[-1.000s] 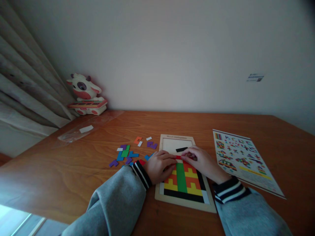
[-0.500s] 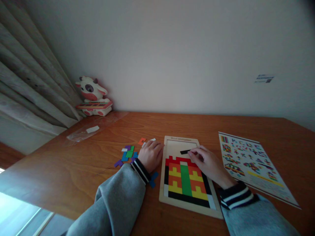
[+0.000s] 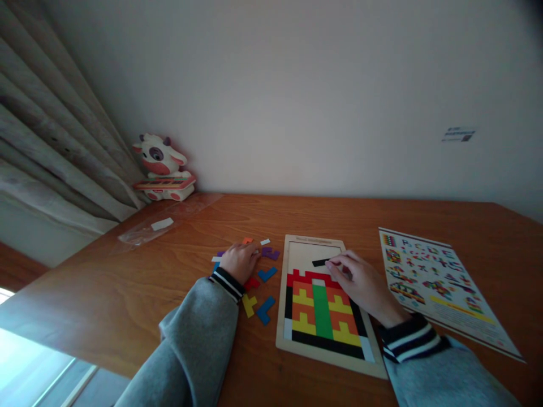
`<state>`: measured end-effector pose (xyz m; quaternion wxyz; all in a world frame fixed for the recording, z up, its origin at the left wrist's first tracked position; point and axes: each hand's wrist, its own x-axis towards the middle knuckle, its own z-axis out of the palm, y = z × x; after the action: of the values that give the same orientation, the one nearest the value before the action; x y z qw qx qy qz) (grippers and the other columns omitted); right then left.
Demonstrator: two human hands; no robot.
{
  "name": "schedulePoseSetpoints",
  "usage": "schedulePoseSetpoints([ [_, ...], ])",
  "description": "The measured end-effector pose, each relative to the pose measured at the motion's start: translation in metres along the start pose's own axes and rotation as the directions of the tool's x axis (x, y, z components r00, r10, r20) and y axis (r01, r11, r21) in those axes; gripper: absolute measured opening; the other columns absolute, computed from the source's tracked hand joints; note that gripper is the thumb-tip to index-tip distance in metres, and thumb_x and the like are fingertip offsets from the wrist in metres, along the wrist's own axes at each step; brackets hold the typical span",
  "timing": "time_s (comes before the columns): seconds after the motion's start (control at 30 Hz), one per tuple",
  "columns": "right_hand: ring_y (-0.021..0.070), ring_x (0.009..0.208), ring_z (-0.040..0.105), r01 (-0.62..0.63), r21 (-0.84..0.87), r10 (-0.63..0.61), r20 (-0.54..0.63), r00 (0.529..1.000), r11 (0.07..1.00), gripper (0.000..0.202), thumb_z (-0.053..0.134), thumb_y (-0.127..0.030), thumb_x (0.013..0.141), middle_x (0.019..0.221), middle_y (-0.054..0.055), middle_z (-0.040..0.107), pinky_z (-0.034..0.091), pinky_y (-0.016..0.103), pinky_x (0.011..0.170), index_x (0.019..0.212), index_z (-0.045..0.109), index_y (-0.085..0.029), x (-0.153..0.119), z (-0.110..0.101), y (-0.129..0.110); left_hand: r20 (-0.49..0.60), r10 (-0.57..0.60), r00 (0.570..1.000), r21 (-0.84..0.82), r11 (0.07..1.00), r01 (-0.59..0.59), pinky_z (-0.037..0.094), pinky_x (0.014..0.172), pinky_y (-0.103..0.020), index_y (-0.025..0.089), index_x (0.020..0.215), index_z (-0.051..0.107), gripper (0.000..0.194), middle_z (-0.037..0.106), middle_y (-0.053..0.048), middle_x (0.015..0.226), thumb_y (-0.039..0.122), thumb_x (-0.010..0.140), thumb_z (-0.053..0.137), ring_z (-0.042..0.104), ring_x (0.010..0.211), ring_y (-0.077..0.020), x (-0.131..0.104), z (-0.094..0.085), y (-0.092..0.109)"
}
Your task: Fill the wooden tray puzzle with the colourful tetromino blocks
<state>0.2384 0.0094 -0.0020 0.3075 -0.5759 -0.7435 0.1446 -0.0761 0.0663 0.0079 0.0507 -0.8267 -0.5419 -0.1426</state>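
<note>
The hands are apart. The left hand (image 3: 240, 262) lies over some of the loose pieces (image 3: 265, 276), hiding several — whether its fingers grip one, I cannot tell. The fingertips of the right hand (image 3: 353, 278) meet the end of a black strip (image 3: 319, 263), though a pinch cannot be confirmed. Between the hands, running under the right one, lies the wooden tray (image 3: 311, 249) — its rim partly covered there. Beyond the right hand's outer side, a printed sheet (image 3: 439, 288) shows figures too small to read.

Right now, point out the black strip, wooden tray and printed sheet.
Black strip (image 3: 320, 263): head view, its visible middle.
Wooden tray (image 3: 326, 355): head view, near rim.
Printed sheet (image 3: 439, 282): head view, middle of its face.
</note>
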Motion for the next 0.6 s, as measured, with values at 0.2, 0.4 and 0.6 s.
schedulePoseSetpoints([
  [0.2, 0.0193, 0.077, 0.061, 0.009, -0.006, -0.009, -0.007, 1.000, 1.000, 0.028, 0.046, -0.041, 0.097, 0.097, 0.006, 0.064, 0.048, 0.035, 0.071, 0.092, 0.066, -0.022, 0.000, -0.001, -0.003, -0.025, 0.074, 0.997, -0.090, 0.993, -0.076, 0.051, 0.093, -0.036, 0.022, 0.106, 0.069, 0.020, 0.072, -0.006, 0.106, 0.019, 0.093, 0.055, 0.067, 0.099, -0.0224, 0.004, 0.007, -0.001],
  [0.4, 0.0191, 0.079, 0.062, 0.030, -0.006, -0.030, -0.044, 0.999, 1.000, 0.027, 0.047, -0.040, 0.096, 0.094, 0.005, 0.064, 0.048, 0.033, 0.072, 0.091, 0.066, -0.022, 0.000, 0.002, 0.002, 0.021, 0.015, 1.000, -0.054, 0.998, -0.014, 0.053, 0.086, -0.033, 0.021, 0.107, 0.067, 0.019, 0.073, -0.006, 0.098, 0.022, 0.097, 0.051, 0.069, 0.094, -0.0213, 0.005, 0.008, -0.001],
  [0.6, 0.0180, 0.072, 0.061, 0.023, 0.020, -0.022, -0.081, 0.996, 1.000, 0.026, 0.048, -0.040, 0.096, 0.092, 0.005, 0.065, 0.048, 0.033, 0.067, 0.090, 0.066, -0.023, 0.001, 0.000, -0.002, -0.110, 0.061, 0.992, -0.170, 0.982, -0.079, 0.057, 0.082, -0.032, 0.020, 0.113, 0.065, 0.024, 0.074, -0.007, 0.099, 0.017, 0.096, 0.048, 0.071, 0.090, -0.0207, 0.004, 0.012, 0.000],
])
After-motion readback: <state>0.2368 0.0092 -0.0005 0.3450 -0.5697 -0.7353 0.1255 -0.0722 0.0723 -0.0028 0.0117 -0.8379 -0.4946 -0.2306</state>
